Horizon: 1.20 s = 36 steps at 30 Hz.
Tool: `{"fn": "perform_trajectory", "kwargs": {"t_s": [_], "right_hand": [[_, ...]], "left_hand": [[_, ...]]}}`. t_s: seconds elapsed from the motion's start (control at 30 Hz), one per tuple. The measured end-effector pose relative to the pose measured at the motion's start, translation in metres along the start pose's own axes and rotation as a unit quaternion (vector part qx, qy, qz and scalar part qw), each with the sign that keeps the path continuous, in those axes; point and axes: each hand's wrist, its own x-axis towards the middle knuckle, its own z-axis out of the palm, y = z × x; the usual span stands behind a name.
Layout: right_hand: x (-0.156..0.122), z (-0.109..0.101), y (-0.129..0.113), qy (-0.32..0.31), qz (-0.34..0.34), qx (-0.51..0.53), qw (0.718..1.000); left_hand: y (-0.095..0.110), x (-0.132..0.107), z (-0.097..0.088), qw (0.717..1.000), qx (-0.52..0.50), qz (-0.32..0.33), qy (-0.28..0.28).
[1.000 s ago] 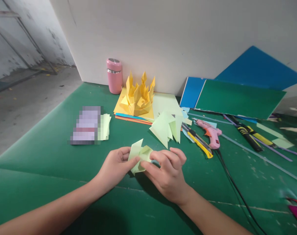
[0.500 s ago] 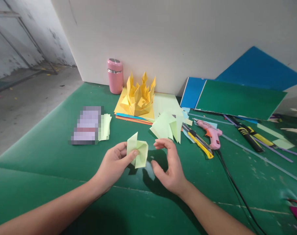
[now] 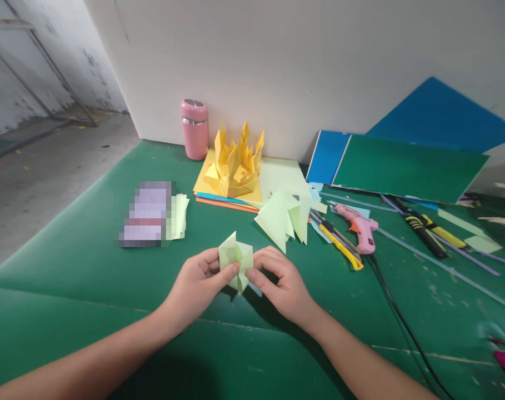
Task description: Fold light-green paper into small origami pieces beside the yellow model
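Observation:
A small folded piece of pale green paper [image 3: 236,253] is held up over the green table, its creases partly opened and one pointed corner standing up at the top left. My left hand [image 3: 204,278] pinches its left half, thumb on the front and fingers behind. On the right edge, my right hand [image 3: 279,280] has closed too, thumb in front and fingertips partly hidden behind the paper. Beyond it lie several folded pale green paper pieces [image 3: 275,214]. To the left, small green sheets [image 3: 180,216] lie beside a blurred-out phone-like object [image 3: 148,214].
A yellow folded-paper crown [image 3: 235,172] stands on stacked coloured paper [image 3: 200,189], near a pink flask [image 3: 194,130]. Rightward lie a yellow utility knife [image 3: 339,244], a pink glue gun [image 3: 360,228] with a black cord [image 3: 396,311], and pliers [image 3: 427,236]. Blue and green boards [image 3: 406,169] lean behind.
My right hand has moved left and closed on the paper's right edge. The paper has turned slightly and its folds have shifted. My left hand keeps its pinch.

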Motion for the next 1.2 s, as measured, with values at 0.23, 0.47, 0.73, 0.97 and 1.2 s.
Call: {"fn": "perform_trajectory", "kwargs": {"t_s": [0.23, 0.47, 0.73, 0.97, 1.2], "right_hand": [[-0.0007, 0.0001, -0.0011, 0.015, 0.011, -0.005, 1.000], [-0.0010, 0.0023, -0.0044, -0.011, -0.021, -0.019, 1.000], [-0.0001, -0.0011, -0.0051, -0.032, 0.011, 0.030, 0.999], [-0.0009, -0.0010, -0.0035, 0.004, 0.078, 0.094, 0.993], [-0.0025, 0.0019, 0.0003, 0.044, 0.174, 0.150, 0.972]], "left_hand": [[0.0022, -0.0017, -0.0001, 1.000, 0.004, 0.003, -0.002], [0.0009, -0.0009, -0.0021, 1.000, 0.015, 0.023, -0.007], [-0.0024, -0.0003, -0.0035, 0.999, -0.030, -0.015, 0.019], [0.0022, -0.0003, -0.0033, 0.997, -0.069, -0.018, 0.015], [0.0039, 0.0016, -0.0038, 1.000, 0.000, 0.014, -0.004]]}}
